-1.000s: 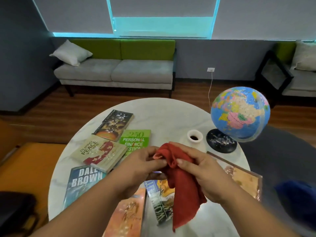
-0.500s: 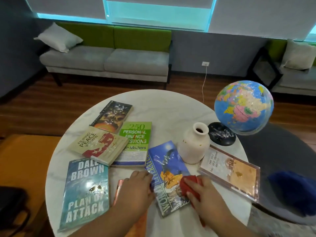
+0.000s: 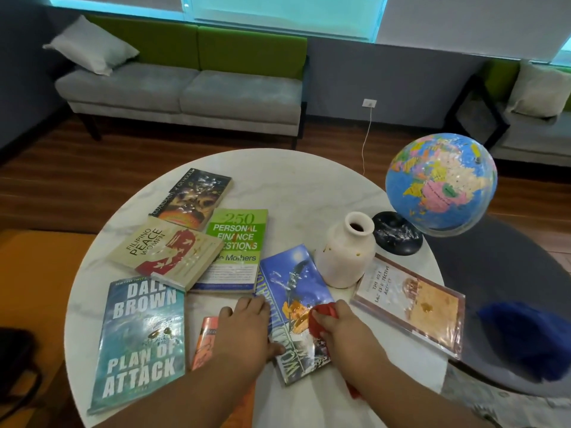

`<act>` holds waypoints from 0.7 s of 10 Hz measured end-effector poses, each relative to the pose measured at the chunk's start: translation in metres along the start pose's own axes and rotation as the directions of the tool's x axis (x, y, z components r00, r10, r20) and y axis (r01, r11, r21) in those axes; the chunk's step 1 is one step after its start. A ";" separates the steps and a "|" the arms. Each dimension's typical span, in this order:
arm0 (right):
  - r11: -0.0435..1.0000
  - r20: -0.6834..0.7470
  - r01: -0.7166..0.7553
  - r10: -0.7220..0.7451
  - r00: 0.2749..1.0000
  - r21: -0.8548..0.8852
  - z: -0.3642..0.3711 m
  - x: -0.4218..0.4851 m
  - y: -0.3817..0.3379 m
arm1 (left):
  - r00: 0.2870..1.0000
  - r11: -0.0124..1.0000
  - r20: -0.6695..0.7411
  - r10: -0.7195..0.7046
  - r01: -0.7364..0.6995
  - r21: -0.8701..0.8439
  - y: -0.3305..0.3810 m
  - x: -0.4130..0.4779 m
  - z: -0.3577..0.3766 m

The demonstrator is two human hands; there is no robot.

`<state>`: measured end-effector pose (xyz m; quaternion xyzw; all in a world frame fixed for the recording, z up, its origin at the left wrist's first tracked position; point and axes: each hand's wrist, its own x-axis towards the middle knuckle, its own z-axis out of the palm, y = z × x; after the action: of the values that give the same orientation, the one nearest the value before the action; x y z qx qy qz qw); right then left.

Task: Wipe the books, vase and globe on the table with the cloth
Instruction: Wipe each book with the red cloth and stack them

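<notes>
Pins blue book (image 3: pixel 293 291) at approx 6 o'clock on table (image 3: pixel 293 186) w/ L hand (image 3: pixel 244 332): fingers close together, laid flat over spine edge, thumb on cover. Prob. to stop book sliding under the wipe. Bunches red cloth (image 3: pixel 321 319) in R hand (image 3: pixel 343 329), fingers curled tight round it, wad pressed on cover's 3 o'clock side. Prob. balled up for firm pressure on a small patch. No telling which other items are already wiped.

Vase (image 3: pixel 343 257) upright at approx 2 o'clock, just beside blue book's far corner. Globe (image 3: pixel 438 183) beyond it at rim, its black base (image 3: pixel 397 233) near vase. Both prob. w/in R reach for later.

Remaining books flat, spread 8 to 11 o'clock: Dale Brown book (image 3: pixel 142 341), Peace Women book (image 3: pixel 167 251) overlapping green finance book (image 3: pixel 234 245), dark book (image 3: pixel 191 196). Detective book (image 3: pixel 411 304) at 4 o'clock.

Hard to see:
- Most of cloth, under R palm; only the wad plus a red strip below wrist.
- R fingertips, buried in cloth.
- Orange book (image 3: pixel 205 341), mostly under L hand & forearm, title unreadable.
- Blue book's title, only partly legible.
- Detective book's corner, maybe past rim; can't tell.
- Brown specks on vase, dirt or glaze unclear.
- Blurry blue shape off table at 4 o'clock, unidentifiable.
- Table's near rim, cut off by frame.
</notes>
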<state>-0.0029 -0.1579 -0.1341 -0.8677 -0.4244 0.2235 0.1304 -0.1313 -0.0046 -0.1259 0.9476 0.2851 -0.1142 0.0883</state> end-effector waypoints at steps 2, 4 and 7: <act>0.988 0.003 0.145 -0.145 0.989 -0.046 0.000 0.008 0.002 | 0.999 1.000 0.030 0.025 -0.025 -0.006 -0.006 0.000 -0.003; 0.963 0.052 0.270 -0.270 0.961 0.018 0.005 0.011 0.009 | 0.999 1.000 0.050 0.023 -0.023 0.009 -0.005 0.001 -0.004; 0.975 0.022 0.173 -0.178 0.984 0.141 0.000 0.013 0.013 | 0.998 0.999 0.060 0.020 -0.021 0.026 -0.005 0.001 -0.004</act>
<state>0.0128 -0.1548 -0.1432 -0.8117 -0.4850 0.2550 0.2023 -0.1326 0.0008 -0.1223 0.9477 0.2711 -0.1453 0.0854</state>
